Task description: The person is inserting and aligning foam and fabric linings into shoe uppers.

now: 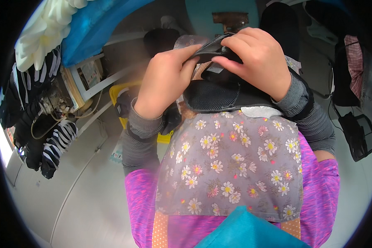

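Black-and-white striped pieces (60, 140) hung well leftward, pale floor (99, 186) stretching between. My left hand (166, 80) pinched one end of a thin, bent dark strip (213, 46), above a textured, round-edged black piece (213, 96) and my flowered apron (231, 165); my right hand (258, 60) gripped its other end.

Your lap under a grey floral apron (231, 173), a black textured piece (213, 96) across the apron's far edge, pale floor (97, 198) below, a thin white cable (71, 192) along the floor's left side.
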Action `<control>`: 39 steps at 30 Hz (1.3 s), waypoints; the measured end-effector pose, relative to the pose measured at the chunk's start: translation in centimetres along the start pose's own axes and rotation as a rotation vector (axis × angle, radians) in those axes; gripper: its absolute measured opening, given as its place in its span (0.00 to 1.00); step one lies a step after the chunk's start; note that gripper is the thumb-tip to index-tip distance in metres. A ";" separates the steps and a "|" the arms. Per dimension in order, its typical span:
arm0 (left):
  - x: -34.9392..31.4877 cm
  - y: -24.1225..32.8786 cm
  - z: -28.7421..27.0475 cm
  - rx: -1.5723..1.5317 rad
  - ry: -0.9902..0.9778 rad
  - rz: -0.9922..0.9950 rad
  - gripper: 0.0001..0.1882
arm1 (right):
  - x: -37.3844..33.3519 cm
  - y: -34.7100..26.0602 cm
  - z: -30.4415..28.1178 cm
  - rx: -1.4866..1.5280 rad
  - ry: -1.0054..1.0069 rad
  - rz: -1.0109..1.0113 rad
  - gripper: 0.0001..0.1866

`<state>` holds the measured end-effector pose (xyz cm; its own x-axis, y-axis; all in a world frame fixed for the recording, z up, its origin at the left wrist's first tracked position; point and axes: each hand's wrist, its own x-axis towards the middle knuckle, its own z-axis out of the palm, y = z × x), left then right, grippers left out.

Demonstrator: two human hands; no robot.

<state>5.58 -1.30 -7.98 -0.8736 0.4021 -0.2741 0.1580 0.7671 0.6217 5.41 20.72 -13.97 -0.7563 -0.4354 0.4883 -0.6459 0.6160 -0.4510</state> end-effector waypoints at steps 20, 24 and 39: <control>0.5 0.6 -0.9 -0.096 -0.078 -0.048 0.18 | 0.1 -0.3 1.1 0.057 -0.060 0.161 0.11; 1.7 0.3 -0.2 -0.033 0.010 0.011 0.17 | -0.3 -0.5 0.7 0.014 -0.035 0.100 0.12; 1.6 -1.4 -0.5 -0.461 -0.218 -0.061 0.16 | -1.1 0.7 0.1 0.006 -0.050 0.009 0.12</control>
<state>3.69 -1.98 -8.89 -0.7506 0.4961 -0.4365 -0.1529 0.5121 0.8452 5.77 21.57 -14.85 -0.7664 -0.4621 0.4461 -0.6393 0.6165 -0.4597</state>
